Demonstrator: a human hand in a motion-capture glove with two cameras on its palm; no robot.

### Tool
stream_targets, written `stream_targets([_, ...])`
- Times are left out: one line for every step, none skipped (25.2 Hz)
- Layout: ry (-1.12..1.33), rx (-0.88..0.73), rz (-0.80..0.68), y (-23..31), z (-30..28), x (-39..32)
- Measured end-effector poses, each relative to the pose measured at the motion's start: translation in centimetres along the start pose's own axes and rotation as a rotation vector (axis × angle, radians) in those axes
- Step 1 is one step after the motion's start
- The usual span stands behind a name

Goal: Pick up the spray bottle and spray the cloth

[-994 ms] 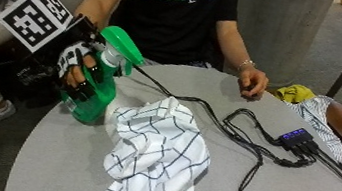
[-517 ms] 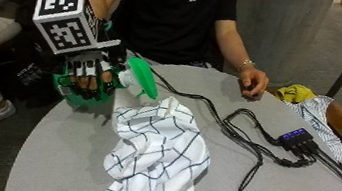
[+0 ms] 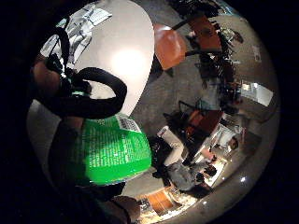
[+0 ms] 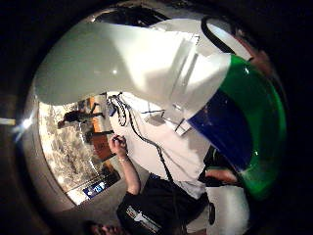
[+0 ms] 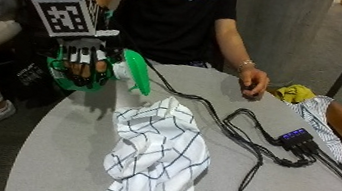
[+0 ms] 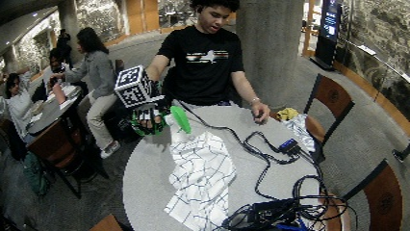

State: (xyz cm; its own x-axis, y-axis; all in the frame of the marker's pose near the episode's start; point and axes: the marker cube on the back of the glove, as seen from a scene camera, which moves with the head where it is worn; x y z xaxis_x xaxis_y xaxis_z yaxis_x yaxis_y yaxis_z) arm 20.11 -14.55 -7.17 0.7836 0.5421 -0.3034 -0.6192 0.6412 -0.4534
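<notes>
Spray bottle [image 5: 91, 66] is in our gloved right hand [image 5: 81, 63], fingers curled round its green body, lifted off the table [image 5: 71, 137] at the near-left edge, tipped sideways so the nozzle head [image 5: 135, 70] points over the checked cloth [image 5: 155, 159]. Bare tabletop lies left of the cloth; cables [image 5: 251, 147] crowd the right. Only the little-finger palm view shows the bottle's label [image 3: 110, 149]; the thumb-side one shows its white neck [image 4: 146, 63].

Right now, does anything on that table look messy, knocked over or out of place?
Nothing spilled or damaged. The checked cloth lies crumpled in a heap on the table. The green spray bottle is off the table, tipped sideways in the gloved right hand, nozzle toward the cloth. Loose black cables snake beside it.
</notes>
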Motion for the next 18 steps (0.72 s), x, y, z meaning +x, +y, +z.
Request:
stream_targets([0.008,-0.002,0.005,0.0,0.0,0.1])
stream_targets([0.014,-0.006,0.009,-0.1,-0.1,0.1])
stream_targets([0.019,-0.009,0.013,-0.1,0.0,0.2])
stream_targets([0.023,-0.012,0.016,-0.1,0.0,0.2])
stream_targets([0.026,-0.013,0.018,0.0,0.0,0.2])
stream_targets([0.029,-0.013,0.018,0.0,0.0,0.2])
stream_targets([0.031,-0.012,0.018,0.0,0.0,0.1])
stream_targets([0.033,-0.009,0.018,0.0,0.0,0.1])
stream_targets([0.034,-0.004,0.016,0.1,-0.1,0.0])
stream_targets([0.033,0.004,0.014,0.1,-0.2,-0.2])
stream_targets([0.028,0.014,0.009,0.2,-0.3,-0.3])
stream_targets([0.017,0.028,0.003,0.3,-0.5,-0.4])
stream_targets([0.0,0.044,-0.005,0.5,-0.7,-0.5])
stream_targets([-0.023,0.064,-0.015,0.7,-0.9,-0.7])
stream_targets([-0.051,0.086,-0.025,0.9,-1.2,-0.8])
stream_targets([-0.08,0.11,-0.035,1.2,-1.5,-1.0])
stream_targets([-0.105,0.133,-0.042,1.6,-1.8,-1.0])
stream_targets([-0.121,0.154,-0.046,2.0,-2.1,-0.9])
